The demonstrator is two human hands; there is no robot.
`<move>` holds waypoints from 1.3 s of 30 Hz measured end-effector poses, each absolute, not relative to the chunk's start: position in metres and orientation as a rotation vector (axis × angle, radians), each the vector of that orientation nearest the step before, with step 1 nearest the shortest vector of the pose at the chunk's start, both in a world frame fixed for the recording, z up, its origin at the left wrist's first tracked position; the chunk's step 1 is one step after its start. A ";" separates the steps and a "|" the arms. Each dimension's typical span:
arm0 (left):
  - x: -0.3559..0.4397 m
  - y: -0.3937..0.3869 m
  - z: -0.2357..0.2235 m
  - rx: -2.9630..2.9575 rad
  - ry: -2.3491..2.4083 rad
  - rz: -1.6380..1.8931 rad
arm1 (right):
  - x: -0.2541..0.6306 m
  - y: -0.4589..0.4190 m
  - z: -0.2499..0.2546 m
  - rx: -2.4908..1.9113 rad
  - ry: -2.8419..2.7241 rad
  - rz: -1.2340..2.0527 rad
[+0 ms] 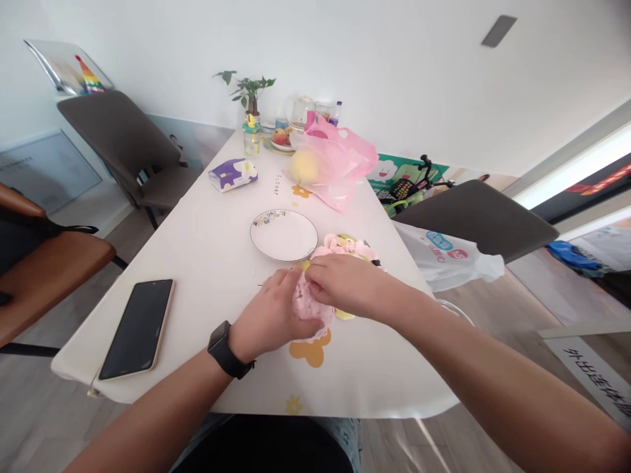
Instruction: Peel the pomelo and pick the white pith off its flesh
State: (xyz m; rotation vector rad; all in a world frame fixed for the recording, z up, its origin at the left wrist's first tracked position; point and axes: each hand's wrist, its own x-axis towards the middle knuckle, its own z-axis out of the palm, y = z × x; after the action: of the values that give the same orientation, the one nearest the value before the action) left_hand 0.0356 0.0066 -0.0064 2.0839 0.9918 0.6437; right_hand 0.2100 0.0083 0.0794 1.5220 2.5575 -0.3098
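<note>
Both hands meet over a soft pink fuzzy item [309, 307] lying on the white table [211, 263]. My left hand [269, 318], with a black watch on the wrist, is closed on its left side. My right hand [348, 284] covers its top, fingers curled and pinching the pink material. More pink and yellow fuzzy pieces [348, 246] lie just behind my right hand. A white plate [283, 234] with a patterned rim sits just beyond the hands, with nothing on it.
A black phone [138, 326] lies at the near left. Farther back are a purple tissue pack [233, 175], a pink plastic bag [335, 161] with a yellow fruit, a small plant [249, 92], a fruit dish and a kettle. Chairs stand on both sides.
</note>
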 end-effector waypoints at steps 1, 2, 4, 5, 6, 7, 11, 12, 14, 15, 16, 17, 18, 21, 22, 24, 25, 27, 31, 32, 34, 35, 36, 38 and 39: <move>0.035 0.006 -0.007 2.082 0.999 0.645 | 0.213 0.008 0.079 1.572 2.571 -0.374; 0.035 0.006 -0.008 2.081 1.005 0.645 | 0.215 0.007 0.079 1.609 2.591 -0.441; 0.034 0.006 -0.010 2.085 1.010 0.646 | 0.220 0.004 0.080 1.636 2.630 -0.546; 0.034 0.005 -0.010 2.090 1.012 0.648 | 0.222 0.004 0.081 1.630 2.637 -0.565; 0.034 0.005 -0.011 2.093 1.017 0.646 | 0.222 0.003 0.082 1.615 2.634 -0.562; 0.034 0.004 -0.011 2.093 1.023 0.641 | 0.222 0.003 0.083 1.597 2.618 -0.546; 0.035 0.004 -0.009 2.086 1.040 0.626 | 0.211 0.005 0.085 1.547 2.531 -0.408; 0.035 0.004 -0.009 2.088 1.034 0.630 | 0.208 0.006 0.084 1.548 2.528 -0.359; 0.035 0.004 -0.009 2.092 1.021 0.643 | 0.207 0.009 0.078 1.568 2.542 -0.275; 0.035 0.004 -0.009 2.096 1.017 0.649 | 0.208 0.011 0.075 1.598 2.553 -0.253; 0.034 0.004 -0.009 2.101 1.014 0.653 | 0.211 0.013 0.071 1.652 2.563 -0.255; 0.034 0.004 -0.010 2.108 1.015 0.658 | 0.215 0.016 0.068 1.727 2.574 -0.286; 0.033 0.004 -0.010 2.114 1.016 0.660 | 0.220 0.018 0.065 1.821 2.585 -0.336; 0.030 0.003 -0.012 2.119 1.003 0.671 | 0.236 0.023 0.056 2.120 2.592 -0.508; 0.029 0.003 -0.012 2.117 0.992 0.677 | 0.241 0.024 0.054 2.190 2.586 -0.545; 0.026 0.002 -0.013 2.113 0.966 0.695 | 0.249 0.026 0.049 2.271 2.570 -0.593; 0.025 0.002 -0.013 2.108 0.955 0.702 | 0.252 0.027 0.046 2.292 2.565 -0.611; 0.023 0.002 -0.014 2.095 0.940 0.705 | 0.259 0.029 0.041 2.305 2.558 -0.619; 0.020 0.002 -0.016 2.087 0.934 0.682 | 0.276 0.033 0.032 2.341 2.517 -0.469; 0.019 0.002 -0.016 2.087 0.935 0.674 | 0.281 0.033 0.030 2.329 2.501 -0.427; 0.017 0.001 -0.016 2.083 0.940 0.656 | 0.288 0.032 0.026 2.248 2.468 -0.334; 0.016 0.002 -0.016 2.079 0.944 0.651 | 0.289 0.031 0.025 2.201 2.451 -0.272; 0.015 0.002 -0.017 2.076 0.947 0.648 | 0.289 0.027 0.024 2.169 2.436 -0.199; 0.014 0.004 -0.017 2.073 0.952 0.649 | 0.283 0.016 0.024 2.176 2.451 -0.064; 0.013 0.006 -0.017 2.072 0.956 0.651 | 0.278 0.009 0.025 2.207 2.490 -0.035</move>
State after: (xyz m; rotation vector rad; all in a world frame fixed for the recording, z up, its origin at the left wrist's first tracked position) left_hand 0.0131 0.0056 -0.0168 2.0718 0.9560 0.6511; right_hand 0.2779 0.0086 0.0252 2.2071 2.4902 -0.0349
